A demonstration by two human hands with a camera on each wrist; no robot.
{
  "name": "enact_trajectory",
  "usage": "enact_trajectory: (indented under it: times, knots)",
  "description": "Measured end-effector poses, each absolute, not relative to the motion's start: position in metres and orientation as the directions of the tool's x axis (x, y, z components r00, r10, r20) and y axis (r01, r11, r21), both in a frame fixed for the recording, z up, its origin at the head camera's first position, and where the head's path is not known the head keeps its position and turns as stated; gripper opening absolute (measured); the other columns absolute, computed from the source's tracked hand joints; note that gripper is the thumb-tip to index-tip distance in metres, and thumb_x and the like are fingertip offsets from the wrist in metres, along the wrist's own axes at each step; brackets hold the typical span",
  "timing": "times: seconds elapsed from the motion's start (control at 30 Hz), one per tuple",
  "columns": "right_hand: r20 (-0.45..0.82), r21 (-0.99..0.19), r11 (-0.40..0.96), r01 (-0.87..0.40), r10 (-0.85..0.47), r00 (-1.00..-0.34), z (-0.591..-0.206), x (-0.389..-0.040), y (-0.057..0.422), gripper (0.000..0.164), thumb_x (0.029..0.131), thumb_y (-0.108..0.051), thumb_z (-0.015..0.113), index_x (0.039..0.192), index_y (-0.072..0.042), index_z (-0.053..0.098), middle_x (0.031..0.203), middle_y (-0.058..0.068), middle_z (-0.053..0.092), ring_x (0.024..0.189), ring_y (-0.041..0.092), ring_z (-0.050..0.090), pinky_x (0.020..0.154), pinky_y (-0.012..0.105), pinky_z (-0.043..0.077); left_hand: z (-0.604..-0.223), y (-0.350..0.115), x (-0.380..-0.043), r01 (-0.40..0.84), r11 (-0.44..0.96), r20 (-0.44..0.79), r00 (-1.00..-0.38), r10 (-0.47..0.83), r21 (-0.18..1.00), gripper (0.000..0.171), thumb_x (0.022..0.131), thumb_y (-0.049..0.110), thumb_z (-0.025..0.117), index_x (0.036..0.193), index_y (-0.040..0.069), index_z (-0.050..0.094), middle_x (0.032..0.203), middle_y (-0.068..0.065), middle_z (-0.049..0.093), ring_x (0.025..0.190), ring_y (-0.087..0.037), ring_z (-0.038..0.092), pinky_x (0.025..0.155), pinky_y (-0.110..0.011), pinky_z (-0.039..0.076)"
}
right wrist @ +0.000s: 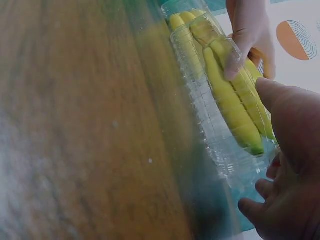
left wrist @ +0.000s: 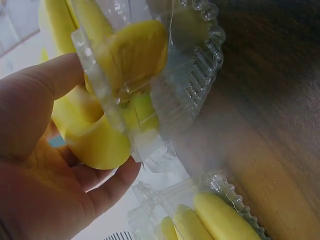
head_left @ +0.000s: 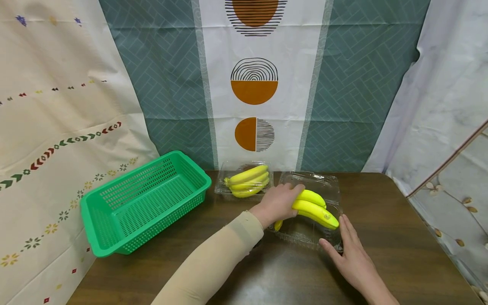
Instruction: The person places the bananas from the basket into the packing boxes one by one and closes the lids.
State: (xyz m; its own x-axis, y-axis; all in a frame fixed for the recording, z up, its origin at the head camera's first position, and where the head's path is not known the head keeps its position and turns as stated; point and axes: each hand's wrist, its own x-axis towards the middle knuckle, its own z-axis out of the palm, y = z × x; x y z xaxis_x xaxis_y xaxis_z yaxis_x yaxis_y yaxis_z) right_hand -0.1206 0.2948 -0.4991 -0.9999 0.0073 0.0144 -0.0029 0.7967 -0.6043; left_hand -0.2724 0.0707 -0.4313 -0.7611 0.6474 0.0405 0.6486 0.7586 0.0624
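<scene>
With its fingers curled over the stem end, my left hand [head_left: 277, 204] grips a bunch of yellow bananas [head_left: 314, 213]. The bunch lies at a slant over a clear plastic clamshell box [head_left: 301, 239], whose lid [head_left: 329, 184] is folded back toward the curtain. In the left wrist view the thumb and fingers wrap around the bananas [left wrist: 95, 145], close against the box's rim. My right hand [head_left: 352, 260] is at the box's right front corner, thumb and fingers spread around it. Seen from the right wrist, its palm faces the clear wall beside the banana tips.
Just left of the open box, a second clear box [head_left: 220, 188] contains another bunch of bananas [head_left: 249, 182]. A green perforated basket [head_left: 164, 228] stands at the left of the brown table [head_left: 389, 224]. Patterned curtains [head_left: 343, 84] hang behind and at both sides.
</scene>
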Motion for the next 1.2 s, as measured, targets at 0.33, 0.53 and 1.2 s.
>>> enact_trajectory:
  times: [0.33,0.53,1.2]
  knots:
    - [0.009,-0.610,0.792,0.000,0.007,-1.000,-0.498,-0.120,0.294,0.110,0.109,-0.064,0.060,0.177,-0.008,-0.007,0.182,0.026,-0.002,0.156,0.065,0.024,0.108,0.087,0.033,-0.441,0.074,-0.269,0.659,0.751,0.046,-0.752,0.657,0.038,0.074,0.098,0.043,0.086,0.160,0.025,0.050,0.133,-0.002,0.064,0.104,-0.019,0.066,0.091,-0.039,0.055]
    - [0.014,-0.605,0.796,-0.007,0.001,-1.000,-0.498,-0.120,0.294,0.109,0.110,-0.063,0.060,0.177,-0.007,-0.006,0.182,0.026,-0.002,0.155,0.065,0.024,0.107,0.087,0.033,-0.444,0.074,-0.267,0.658,0.753,0.032,-0.753,0.657,0.030,0.077,0.099,0.046,0.085,0.162,0.023,0.048,0.137,-0.004,0.063,0.109,-0.020,0.067,0.097,-0.040,0.054]
    - [-0.013,-0.586,0.811,-0.003,-0.013,-1.000,-0.495,-0.119,0.300,0.107,0.111,-0.061,0.059,0.176,-0.004,-0.004,0.181,0.030,0.000,0.155,0.066,0.024,0.106,0.087,0.034,-0.451,0.066,-0.257,0.707,0.704,0.065,-0.707,0.704,0.072,0.081,0.102,0.042,0.082,0.172,0.036,0.040,0.143,-0.003,0.062,0.119,-0.018,0.065,0.103,-0.038,0.054]
